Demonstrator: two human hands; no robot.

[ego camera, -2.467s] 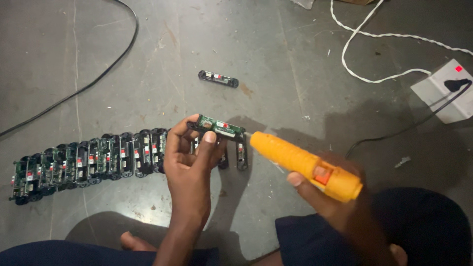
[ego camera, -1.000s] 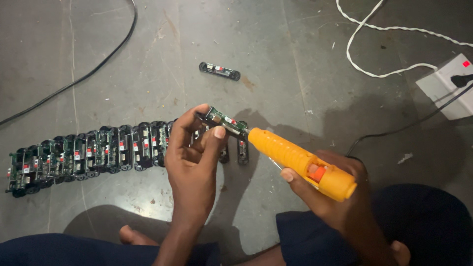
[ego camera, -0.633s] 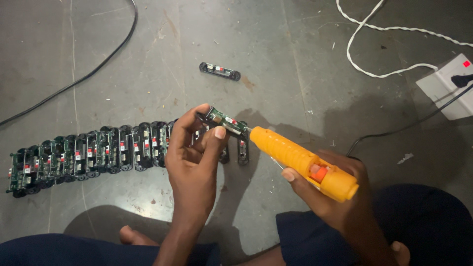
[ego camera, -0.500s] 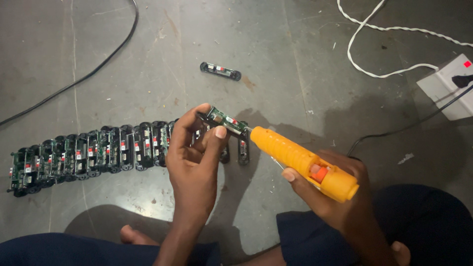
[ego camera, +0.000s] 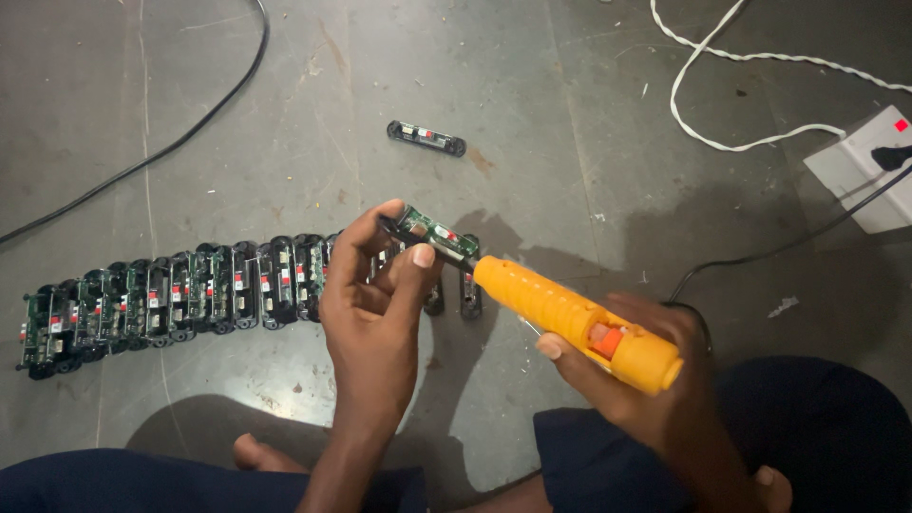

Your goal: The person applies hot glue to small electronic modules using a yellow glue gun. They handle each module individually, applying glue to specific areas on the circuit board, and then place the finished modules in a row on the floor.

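Observation:
My left hand (ego camera: pixel 375 294) pinches a small green circuit board (ego camera: pixel 432 233) in a black frame, held above the floor. My right hand (ego camera: pixel 646 380) grips an orange soldering iron (ego camera: pixel 575 318), its tip touching the right end of the board. Below the hands, a long row of similar boards (ego camera: pixel 180 294) lies side by side on the grey floor, running left. Two more boards (ego camera: pixel 467 294) lie just under the iron's tip. One single board (ego camera: pixel 427 138) lies apart, farther up the floor.
A white power strip (ego camera: pixel 860 171) with a black plug sits at the right edge, with a white cord (ego camera: pixel 722 57) looping above it. A black cable (ego camera: pixel 161 147) curves across the upper left. My dark-clothed legs (ego camera: pixel 807 437) and a bare foot (ego camera: pixel 261 451) frame the bottom.
The board in my left hand has tilted slightly and the soldering iron tip has come in to touch its right end. The rows on the floor are unchanged.

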